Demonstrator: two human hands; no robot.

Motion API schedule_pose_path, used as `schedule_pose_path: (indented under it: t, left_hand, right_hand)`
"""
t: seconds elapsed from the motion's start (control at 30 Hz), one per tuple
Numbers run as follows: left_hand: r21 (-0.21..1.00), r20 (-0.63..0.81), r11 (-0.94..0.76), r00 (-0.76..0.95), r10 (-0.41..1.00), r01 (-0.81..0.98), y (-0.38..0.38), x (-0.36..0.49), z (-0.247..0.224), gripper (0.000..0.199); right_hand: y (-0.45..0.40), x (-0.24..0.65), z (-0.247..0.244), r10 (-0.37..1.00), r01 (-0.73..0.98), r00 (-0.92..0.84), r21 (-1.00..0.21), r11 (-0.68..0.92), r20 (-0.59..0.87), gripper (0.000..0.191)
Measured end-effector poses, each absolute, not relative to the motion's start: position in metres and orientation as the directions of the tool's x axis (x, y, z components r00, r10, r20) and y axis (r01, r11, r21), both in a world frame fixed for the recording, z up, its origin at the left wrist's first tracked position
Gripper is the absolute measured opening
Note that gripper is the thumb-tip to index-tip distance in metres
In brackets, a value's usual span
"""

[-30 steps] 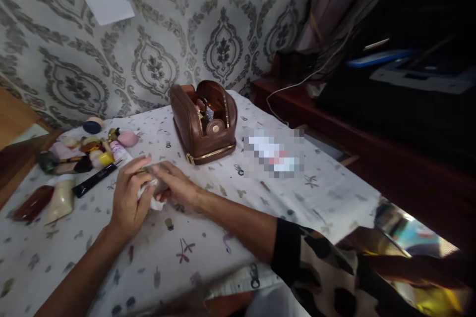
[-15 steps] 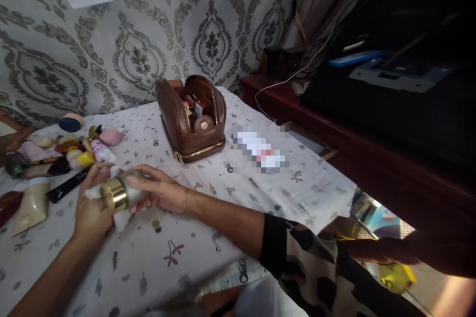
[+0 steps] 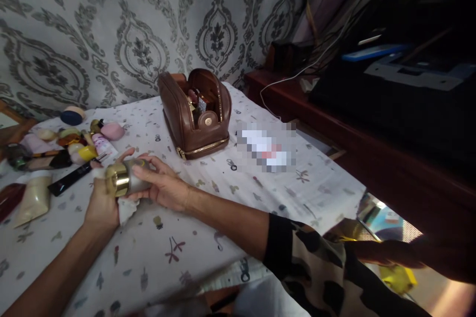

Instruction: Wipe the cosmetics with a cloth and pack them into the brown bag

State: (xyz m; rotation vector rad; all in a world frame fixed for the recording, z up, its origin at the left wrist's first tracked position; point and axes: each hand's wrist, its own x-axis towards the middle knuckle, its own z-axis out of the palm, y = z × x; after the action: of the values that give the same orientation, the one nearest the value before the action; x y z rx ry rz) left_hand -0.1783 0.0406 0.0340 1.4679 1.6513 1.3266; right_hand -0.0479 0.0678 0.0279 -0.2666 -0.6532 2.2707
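Over the patterned cloth, a cosmetic jar with a gold band and a frosted grey body is held on its side between both hands. My right hand is closed round the grey body, with the thumb on top. At the gold end, my left hand presses a crumpled white tissue against the jar. Part of the tissue hangs below the jar, and some left fingers are hidden behind it. Nearest to the left hand lies a black tube.
A brown cosmetic bag, unzipped with small items inside, stands at the back. Several cosmetics, among them a pink sponge and a cream tube, lie at the left. A blurred-out item lies right of the bag, near a dark red desk.
The jar and both hands sit slightly farther right in view, and a left finger now sticks up above the jar. The tissue hangs further right under it. The camera view has shifted a little.
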Motion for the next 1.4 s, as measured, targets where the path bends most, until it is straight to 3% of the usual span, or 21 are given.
schedule_pose_path:
  t: [0.1,0.27,0.47,0.67,0.87,1.07,1.23,1.4]
  left_hand:
    - [0.957,0.12,-0.05,-0.231,0.966,0.286,0.035,-0.176,0.037,0.073]
    - [0.98,0.07,-0.047,-0.116,0.991,0.191,0.032,-0.177,0.037,0.043]
    - [0.98,0.101,-0.06,-0.215,0.971,0.188,0.038,-0.19,0.024,0.032]
    - [0.989,0.078,-0.045,-0.24,0.968,0.139,0.038,-0.192,0.02,0.04]
    - [0.904,0.172,-0.093,-0.157,0.973,0.418,0.03,-0.19,0.03,0.031]
    - [0.619,0.429,-0.235,-0.072,0.9,0.749,0.024,-0.187,0.036,0.035]
    - [0.523,0.548,-0.331,-0.013,0.836,0.785,0.023,-0.185,0.041,0.028]
    - [0.555,0.562,-0.327,-0.055,0.826,0.765,0.023,-0.187,0.044,0.028]
  right_hand:
    - [0.073,-0.047,0.027,0.759,-0.637,-0.648,-0.505,-0.583,-0.058,0.038]
    - [0.079,-0.045,0.029,0.807,-0.665,-0.584,-0.517,-0.539,-0.09,0.027]
    - [0.082,-0.045,0.026,0.822,-0.627,-0.559,-0.592,-0.507,-0.111,0.03]
    - [0.082,-0.044,0.024,0.872,-0.608,-0.48,-0.678,-0.412,-0.099,0.036]
    - [0.082,-0.046,0.019,0.94,-0.581,-0.338,-0.774,-0.251,-0.051,0.045]
    - [0.082,-0.046,0.016,0.966,-0.43,-0.257,-0.899,-0.083,0.034,0.052]
    - [0.082,-0.043,0.016,0.945,-0.337,-0.294,-0.941,0.04,0.145,0.051]
    - [0.085,-0.042,0.013,0.903,-0.227,-0.298,-0.942,0.247,0.309,0.048]
